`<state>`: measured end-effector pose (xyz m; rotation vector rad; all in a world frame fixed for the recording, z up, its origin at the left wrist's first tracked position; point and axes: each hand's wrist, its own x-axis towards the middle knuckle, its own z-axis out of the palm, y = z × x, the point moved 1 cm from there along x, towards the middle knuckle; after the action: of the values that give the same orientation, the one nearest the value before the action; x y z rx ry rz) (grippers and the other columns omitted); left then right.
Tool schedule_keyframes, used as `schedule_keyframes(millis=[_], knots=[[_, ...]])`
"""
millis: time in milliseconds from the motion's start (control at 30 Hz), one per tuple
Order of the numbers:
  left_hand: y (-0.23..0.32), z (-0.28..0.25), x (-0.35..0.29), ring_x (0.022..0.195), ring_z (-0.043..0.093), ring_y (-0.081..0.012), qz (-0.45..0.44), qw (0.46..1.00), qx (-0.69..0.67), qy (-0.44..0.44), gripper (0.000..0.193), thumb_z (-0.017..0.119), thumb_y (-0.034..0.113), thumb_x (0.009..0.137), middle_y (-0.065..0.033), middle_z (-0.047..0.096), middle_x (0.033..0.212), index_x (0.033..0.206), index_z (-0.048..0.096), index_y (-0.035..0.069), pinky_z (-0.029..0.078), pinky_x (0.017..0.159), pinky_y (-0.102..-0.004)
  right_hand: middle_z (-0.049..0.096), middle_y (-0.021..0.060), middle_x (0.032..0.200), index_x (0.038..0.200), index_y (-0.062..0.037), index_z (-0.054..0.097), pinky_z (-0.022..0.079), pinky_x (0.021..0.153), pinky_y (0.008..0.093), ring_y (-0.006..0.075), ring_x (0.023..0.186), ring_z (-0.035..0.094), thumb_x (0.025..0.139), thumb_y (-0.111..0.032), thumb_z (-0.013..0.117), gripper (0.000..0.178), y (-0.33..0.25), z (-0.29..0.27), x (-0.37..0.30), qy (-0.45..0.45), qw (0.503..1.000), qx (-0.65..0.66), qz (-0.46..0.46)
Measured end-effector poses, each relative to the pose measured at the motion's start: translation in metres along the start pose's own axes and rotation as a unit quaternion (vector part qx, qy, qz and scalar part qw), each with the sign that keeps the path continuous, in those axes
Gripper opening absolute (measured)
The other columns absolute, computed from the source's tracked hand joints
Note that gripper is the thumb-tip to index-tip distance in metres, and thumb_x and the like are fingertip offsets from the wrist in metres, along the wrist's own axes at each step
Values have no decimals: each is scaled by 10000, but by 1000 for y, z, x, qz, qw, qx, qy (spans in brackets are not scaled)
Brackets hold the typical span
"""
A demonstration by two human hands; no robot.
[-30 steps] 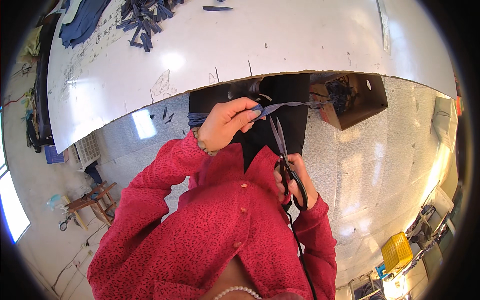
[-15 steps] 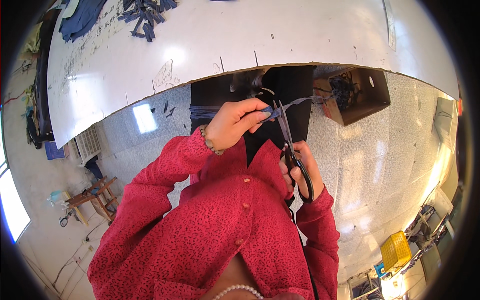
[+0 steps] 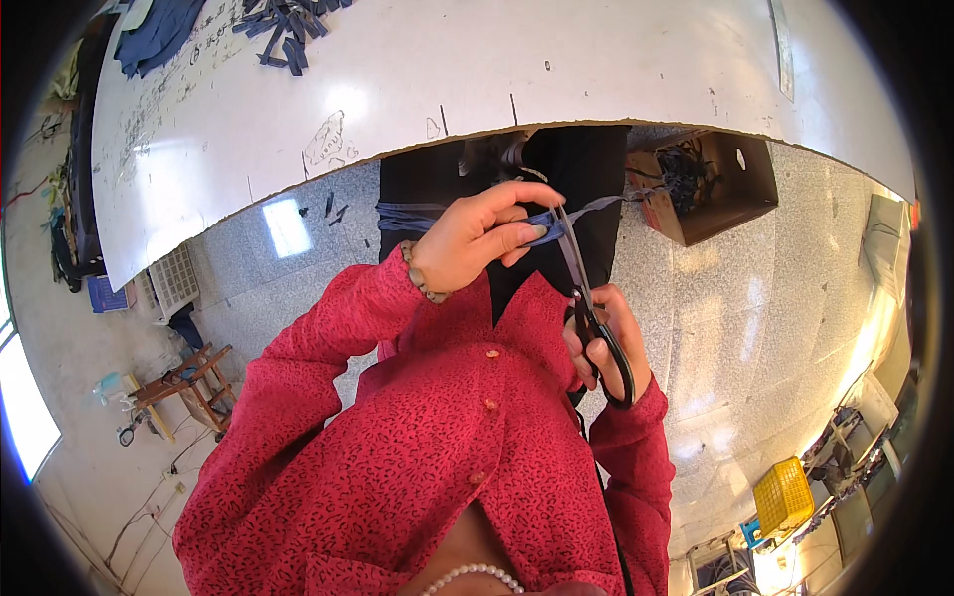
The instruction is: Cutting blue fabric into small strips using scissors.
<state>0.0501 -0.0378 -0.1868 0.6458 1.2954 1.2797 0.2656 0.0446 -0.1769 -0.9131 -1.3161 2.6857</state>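
Observation:
My left hand (image 3: pixel 487 233) is closed on a dark blue fabric strip (image 3: pixel 545 232), pinching it between thumb and fingers above my lap. Its index finger reaches out to the tip of the scissors (image 3: pixel 574 256). Black-handled, these are gripped in my right hand (image 3: pixel 618 333), with the blades pointing up and away from me across the strip. Left of my left hand, several blue strands (image 3: pixel 399 216) stretch over my dark trousers. A thin, twisted length of strip (image 3: pixel 598 205) runs from beyond the blades toward a cardboard box (image 3: pixel 708 230) at the right.
The white table (image 3: pixel 596 70) has its rough near edge just beyond my hands. On it lie a pile of short dark blue strips (image 3: pixel 288 30) and folded blue cloth (image 3: pixel 159 38). A wooden stool (image 3: pixel 189 387) stands at left; a yellow basket (image 3: pixel 783 495) sits at lower right.
The scissor blades have come closer together. My left index finger has stretched out to the right, toward their tip. The right hand has shifted slightly right and down.

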Motion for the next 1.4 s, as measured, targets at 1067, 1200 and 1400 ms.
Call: schedule_keyframes(millis=[1067, 1200, 1400], knots=[[13, -2, -6, 597, 397, -34, -60, 991, -65, -100, 145, 465, 94, 967, 30, 469, 679, 969, 565, -11, 336, 553, -189, 597, 241, 1006, 1185, -75, 337, 450, 524, 240, 145, 631, 574, 876, -32, 559, 383, -10, -4, 28, 115, 977, 33, -177], [16, 4, -8, 589, 380, -33, -59, 992, -84, -79, 138, 459, 83, 964, 32, 463, 674, 973, 565, -6, 319, 536, -186, 606, 201, 1025, 1154, -64, 341, 497, 646, 261, 147, 700, 591, 838, 70, 545, 399, -8, 10, 65, 126, 972, -24, -196], [7, 1, -5, 597, 401, -36, -42, 999, -22, -16, 171, 450, 55, 957, 19, 494, 705, 1069, 561, -10, 321, 541, -183, 564, 87, 845, 1127, -54, 354, 507, 628, 240, 127, 645, 570, 821, 71, 585, 403, -1, 13, 64, 138, 979, -38, -144]])
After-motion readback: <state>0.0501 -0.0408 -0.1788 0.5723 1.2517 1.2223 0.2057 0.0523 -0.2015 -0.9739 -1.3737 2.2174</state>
